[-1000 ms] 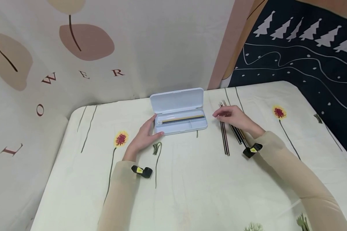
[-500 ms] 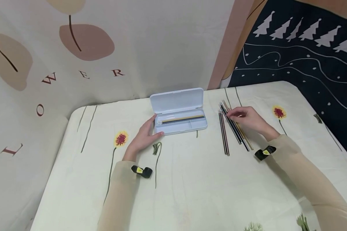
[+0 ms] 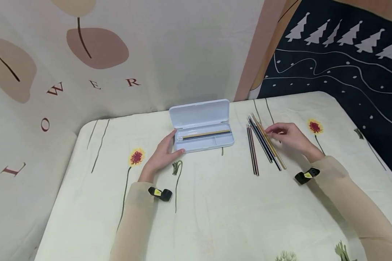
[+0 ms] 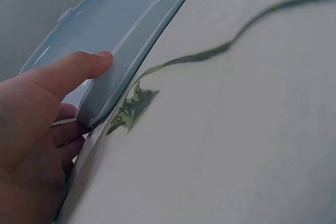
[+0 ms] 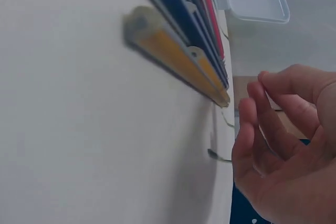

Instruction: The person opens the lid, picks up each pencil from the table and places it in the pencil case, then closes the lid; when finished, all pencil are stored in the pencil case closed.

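Observation:
A pale blue pencil case (image 3: pixel 198 112) stands with its lid raised near the back of the table. Inside lie a yellow pencil and a dark one (image 3: pixel 204 136). My left hand (image 3: pixel 161 156) holds the case at its left end, with the thumb (image 4: pixel 97 65) on the front wall and the fingers round the side. To the right of the case, dark pencils (image 3: pixel 262 143) and yellow pencils (image 3: pixel 277 155) lie in a loose bundle. Just right of that bundle hovers my right hand (image 3: pixel 287 136), its fingers loosely bent and nothing between them.
Dark and reddish pencils (image 3: pixel 253 152) lie left of the bundle, between it and the case. A white cloth with printed flowers (image 3: pixel 209 203) covers the table. Behind it hangs a pale curtain (image 3: pixel 189 54), with a dark tree-patterned cloth (image 3: pixel 339 69) at the right.
My right hand has moved rightward, from over the dark pencils across the bundle to its right side, uncovering the pencils. The left hand and the case have stayed put.

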A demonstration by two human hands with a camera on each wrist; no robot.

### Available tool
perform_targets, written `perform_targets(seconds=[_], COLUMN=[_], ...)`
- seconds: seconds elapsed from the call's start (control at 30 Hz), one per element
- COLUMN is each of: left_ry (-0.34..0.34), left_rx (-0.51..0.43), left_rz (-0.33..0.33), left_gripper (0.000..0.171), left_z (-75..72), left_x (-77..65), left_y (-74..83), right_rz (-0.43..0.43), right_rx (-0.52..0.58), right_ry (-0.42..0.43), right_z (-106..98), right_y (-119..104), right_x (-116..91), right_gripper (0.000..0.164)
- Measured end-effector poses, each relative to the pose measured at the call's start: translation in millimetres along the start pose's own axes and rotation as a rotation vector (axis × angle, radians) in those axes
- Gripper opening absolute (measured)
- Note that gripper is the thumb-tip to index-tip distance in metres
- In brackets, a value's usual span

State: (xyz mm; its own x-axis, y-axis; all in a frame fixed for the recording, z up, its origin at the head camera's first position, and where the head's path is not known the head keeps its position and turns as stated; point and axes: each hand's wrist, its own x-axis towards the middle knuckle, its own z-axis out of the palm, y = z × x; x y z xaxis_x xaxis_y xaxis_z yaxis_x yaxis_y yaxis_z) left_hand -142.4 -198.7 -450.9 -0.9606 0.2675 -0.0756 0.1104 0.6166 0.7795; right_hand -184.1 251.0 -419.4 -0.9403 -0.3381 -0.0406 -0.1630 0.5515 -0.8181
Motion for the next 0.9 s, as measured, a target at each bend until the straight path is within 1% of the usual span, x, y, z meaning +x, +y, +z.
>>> perform_targets(seconds=[0.23, 0.33, 0.6, 0.77, 0.9], left_ry=[-0.001, 0.001, -0.002, 0.000, -0.001], left_rx=[0.012, 0.014, 0.011, 0.014, 0.014], left_rz=[0.005, 0.005, 0.004, 0.006, 0.002], left_gripper=[0.085, 0.085, 0.085, 0.085, 0.085], left_z=[0.1, 0.0, 0.9, 0.8, 0.3], left_x=[-0.4, -0.3, 0.0, 0.9, 1.7], left_y=[-0.1, 0.0, -0.3, -1.4, -1.3], right_rz=[0.060, 0.069, 0.073, 0.092, 0.105], right_rx=[-0.003, 0.001, -0.039, -0.072, -0.109], right_ry=[0.042, 0.055, 0.017, 0.024, 0.045], right_z=[3, 4, 11, 15, 18], right_y=[8, 10, 12, 10, 8], right_x=[-2, -2, 1, 3, 4], right_gripper=[0.025, 0.025, 0.028, 0.028, 0.029])
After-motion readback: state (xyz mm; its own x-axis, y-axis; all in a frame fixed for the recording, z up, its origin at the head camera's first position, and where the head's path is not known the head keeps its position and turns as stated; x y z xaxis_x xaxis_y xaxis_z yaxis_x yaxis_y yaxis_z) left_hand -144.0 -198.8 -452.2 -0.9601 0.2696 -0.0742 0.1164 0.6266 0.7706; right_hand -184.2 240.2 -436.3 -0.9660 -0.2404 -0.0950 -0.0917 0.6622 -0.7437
